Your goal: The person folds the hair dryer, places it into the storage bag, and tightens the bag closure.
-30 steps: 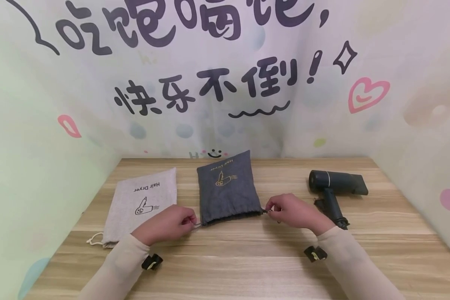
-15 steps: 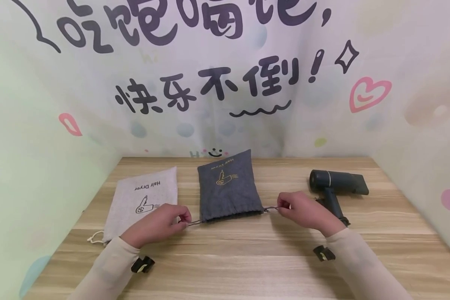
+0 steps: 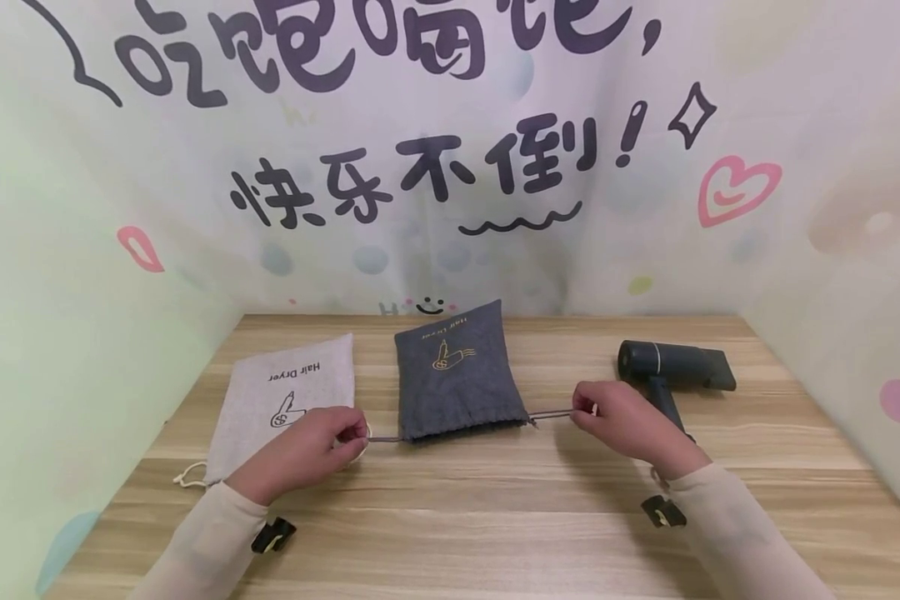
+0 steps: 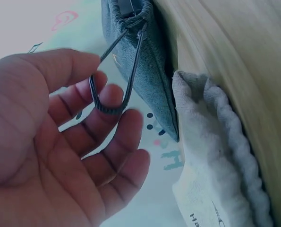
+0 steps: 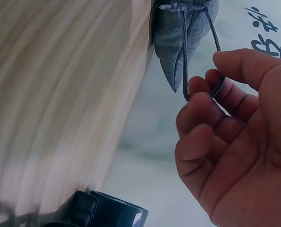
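A dark blue-grey drawstring bag (image 3: 457, 387) with a yellow hair dryer print lies mid-table, its gathered mouth towards me. My left hand (image 3: 311, 450) holds the left drawstring loop (image 4: 134, 71), which runs round the curled fingers in the left wrist view. On the other side, my right hand (image 3: 622, 421) has curled fingers through the right drawstring loop (image 5: 185, 56). Both cords stretch sideways from the bag's corners. Something dark and smooth shows inside the mouth in the left wrist view.
A pale "Hair Dryer" drawstring bag (image 3: 292, 367) lies at the left, partly under my left arm. At the right lies a black hair dryer (image 3: 678, 367), its handle partly hidden by my right hand. A printed curtain (image 3: 420, 267) hangs behind the wooden table (image 3: 457, 533).
My hands have moved apart, left hand leftwards and right hand rightwards, drawing the cords out longer and straighter. The dark bag has hardly moved.
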{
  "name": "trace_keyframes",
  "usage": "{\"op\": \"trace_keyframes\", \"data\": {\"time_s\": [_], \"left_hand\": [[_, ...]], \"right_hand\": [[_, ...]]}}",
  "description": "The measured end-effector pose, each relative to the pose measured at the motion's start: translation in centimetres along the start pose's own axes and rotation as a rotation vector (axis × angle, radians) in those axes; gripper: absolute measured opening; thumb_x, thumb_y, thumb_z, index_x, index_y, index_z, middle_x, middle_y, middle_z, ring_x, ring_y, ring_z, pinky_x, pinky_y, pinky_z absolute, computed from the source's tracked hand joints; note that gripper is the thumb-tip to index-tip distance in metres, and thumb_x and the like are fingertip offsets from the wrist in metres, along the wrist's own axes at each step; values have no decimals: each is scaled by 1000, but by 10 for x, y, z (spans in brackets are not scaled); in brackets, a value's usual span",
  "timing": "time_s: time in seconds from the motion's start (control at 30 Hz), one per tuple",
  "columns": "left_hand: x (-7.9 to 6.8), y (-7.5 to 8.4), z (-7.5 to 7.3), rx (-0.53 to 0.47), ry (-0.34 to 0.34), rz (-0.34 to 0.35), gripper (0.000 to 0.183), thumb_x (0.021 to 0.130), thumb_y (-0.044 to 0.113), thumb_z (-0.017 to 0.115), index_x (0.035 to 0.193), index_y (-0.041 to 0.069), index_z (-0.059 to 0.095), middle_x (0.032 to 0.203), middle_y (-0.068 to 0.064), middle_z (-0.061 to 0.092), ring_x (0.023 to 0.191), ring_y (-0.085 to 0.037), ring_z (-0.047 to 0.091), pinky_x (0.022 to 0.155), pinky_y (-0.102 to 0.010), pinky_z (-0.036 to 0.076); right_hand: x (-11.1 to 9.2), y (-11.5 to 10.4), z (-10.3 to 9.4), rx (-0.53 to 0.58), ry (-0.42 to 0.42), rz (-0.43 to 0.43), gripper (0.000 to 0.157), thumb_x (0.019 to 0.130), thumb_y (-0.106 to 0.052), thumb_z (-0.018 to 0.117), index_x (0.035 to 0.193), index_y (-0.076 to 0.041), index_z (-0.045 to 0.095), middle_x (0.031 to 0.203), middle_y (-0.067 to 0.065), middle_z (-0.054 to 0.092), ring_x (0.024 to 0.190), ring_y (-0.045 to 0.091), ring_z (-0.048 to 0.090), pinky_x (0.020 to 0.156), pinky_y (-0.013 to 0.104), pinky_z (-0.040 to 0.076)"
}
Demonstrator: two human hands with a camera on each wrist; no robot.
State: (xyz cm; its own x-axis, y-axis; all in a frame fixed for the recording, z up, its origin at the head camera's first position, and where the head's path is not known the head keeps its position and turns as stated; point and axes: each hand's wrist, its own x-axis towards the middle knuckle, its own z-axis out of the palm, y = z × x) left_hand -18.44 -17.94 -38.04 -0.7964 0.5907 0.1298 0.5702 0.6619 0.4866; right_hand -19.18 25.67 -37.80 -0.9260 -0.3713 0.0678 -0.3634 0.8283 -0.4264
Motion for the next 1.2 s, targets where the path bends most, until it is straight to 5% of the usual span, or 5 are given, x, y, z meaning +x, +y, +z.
{"op": "trace_keyframes", "data": {"time_s": [0.27, 0.57, 0.77, 1.2], "left_hand": [[-4, 1, -2, 76, 122, -13, 22, 89, 10, 69, 77, 23, 58, 72, 18, 52, 70, -12, 51, 67, -29, 42], [-6, -3, -1, 160, 179, -73, 22, 86, 12, 74, 74, 22, 58, 70, 17, 51, 69, -12, 44, 65, -30, 38], [-11, -9, -4, 190, 179, -112, 23, 85, 14, 75, 73, 22, 57, 69, 15, 50, 68, -11, 40, 64, -30, 37], [-24, -20, -16, 193, 195, -80, 28, 84, 14, 76, 70, 25, 55, 66, 18, 47, 69, -11, 44, 66, -30, 39]], "right_hand": [[-3, 2, 0, -41, 22, 34, 14, 92, -15, 67, 81, -16, 60, 73, -5, 54, 63, 12, 47, 57, 31, 41], [-6, 4, 3, -141, 55, 81, 16, 92, -20, 68, 79, -16, 59, 69, -5, 50, 60, 13, 44, 56, 31, 39], [-8, 9, 3, -183, 80, 86, 20, 91, -23, 70, 77, -16, 57, 67, -5, 49, 61, 13, 44, 56, 32, 38], [-12, 13, -2, -180, 108, 62, 21, 90, -24, 71, 76, -18, 57, 67, -7, 50, 61, 12, 44, 58, 32, 38]]}}
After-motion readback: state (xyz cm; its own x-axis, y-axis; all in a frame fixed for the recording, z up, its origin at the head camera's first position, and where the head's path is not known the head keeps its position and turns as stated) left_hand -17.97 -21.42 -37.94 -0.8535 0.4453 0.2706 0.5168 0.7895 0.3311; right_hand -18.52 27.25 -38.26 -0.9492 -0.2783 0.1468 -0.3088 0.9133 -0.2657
